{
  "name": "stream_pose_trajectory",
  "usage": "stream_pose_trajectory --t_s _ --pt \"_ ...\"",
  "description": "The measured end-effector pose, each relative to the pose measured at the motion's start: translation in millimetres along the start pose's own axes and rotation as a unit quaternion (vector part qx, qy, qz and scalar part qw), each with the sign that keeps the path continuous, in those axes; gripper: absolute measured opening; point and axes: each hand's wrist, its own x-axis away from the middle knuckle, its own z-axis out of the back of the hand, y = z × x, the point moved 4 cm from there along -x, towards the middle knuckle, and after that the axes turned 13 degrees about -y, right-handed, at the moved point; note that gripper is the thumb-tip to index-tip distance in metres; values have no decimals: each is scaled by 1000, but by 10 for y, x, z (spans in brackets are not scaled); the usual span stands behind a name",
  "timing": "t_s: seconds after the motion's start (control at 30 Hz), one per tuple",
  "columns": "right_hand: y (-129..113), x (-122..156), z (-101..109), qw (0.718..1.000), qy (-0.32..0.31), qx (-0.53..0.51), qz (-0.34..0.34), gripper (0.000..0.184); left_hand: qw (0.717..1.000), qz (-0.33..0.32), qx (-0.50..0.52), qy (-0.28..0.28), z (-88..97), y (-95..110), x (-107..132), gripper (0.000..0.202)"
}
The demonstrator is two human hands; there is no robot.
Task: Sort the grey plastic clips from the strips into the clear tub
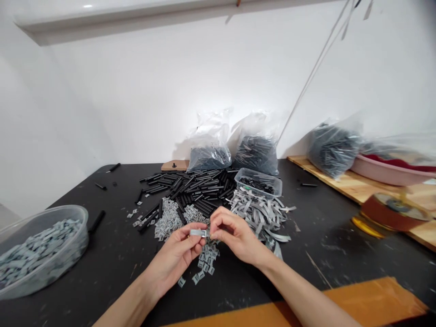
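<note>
Tub risk: the clear tub (pixel 73 256) of grey pieces stands near the left forearm; a wide elbow swing could knock it.
Heap risk: the black rods (pixel 190 184), grey clips (pixel 168 220) and loose strips (pixel 255 213) lie against one another on the counter (pixel 112 200); a careless reach could mix them.
Held-strip risk: one short grey strip (pixel 196 232) is held over the clip heap; a weak pinch could let it slip and be lost among pieces of like colour.
Left hand (pixel 185 243): fingers closed on that strip, thumb in front.
Right hand (pixel 225 229): thumb and forefinger close by the strip's right end; too small from where I stand, so I cannot tell whether they pinch anything.
Counter: one.
Wooden board (pixel 357 196): one, at right.
Clear bags of black parts: three; two by the wall (pixel 209 156) (pixel 257 152), one on the board (pixel 334 147).
Pink basin (pixel 381 171): one.
Tub: one.
Tape roll (pixel 384 212): one.
Small clear box (pixel 277 187): one.
Rods, loose strips, clips: dozens each, overlapping, uncounted.
Held strip: one.
</note>
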Motion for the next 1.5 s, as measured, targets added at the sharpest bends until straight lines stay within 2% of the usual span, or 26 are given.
stream_pose_trajectory --t_s 0.17,0.23,0.27,0.37,0.53,0.67,0.87,1.07,1.23,1.5 --pt "4 1 -38 1000 20 21 8 9 997 1 -46 -56 -72 -13 -1 12" --pt "34 -3 -45 1000 24 6 -4 4 995 -3 -74 -63 -94 5 1 12" --pt "54 -5 -45 1000 23 -8 -12 2 994 -4 -87 -62 -100 17 3 12" --pt "107 -10 -43 999 4 -44 -29 16 991 2 -122 -54 -114 52 20 16" --pt "152 -1 -35 996 -36 -73 -33 12 986 12 -156 -50 -120 81 46 21" --pt "165 6 -14 988 -60 -134 -54 15 989 12 -144 -32 -59 96 38 18" --pt "170 0 -17 973 -91 -194 -81 20 989 16 -147 5 31 126 32 28" --pt "303 0 -64 971 -63 -193 -124 28 964 -20 -258 55 29 178 26 28" --pt "374 -4 -87 956 -37 -248 -153 33 952 -20 -301 59 13 172 24 22" --pt "389 -11 -117 956 -23 -252 -146 31 930 -40 -362 58 -7 154 30 17"
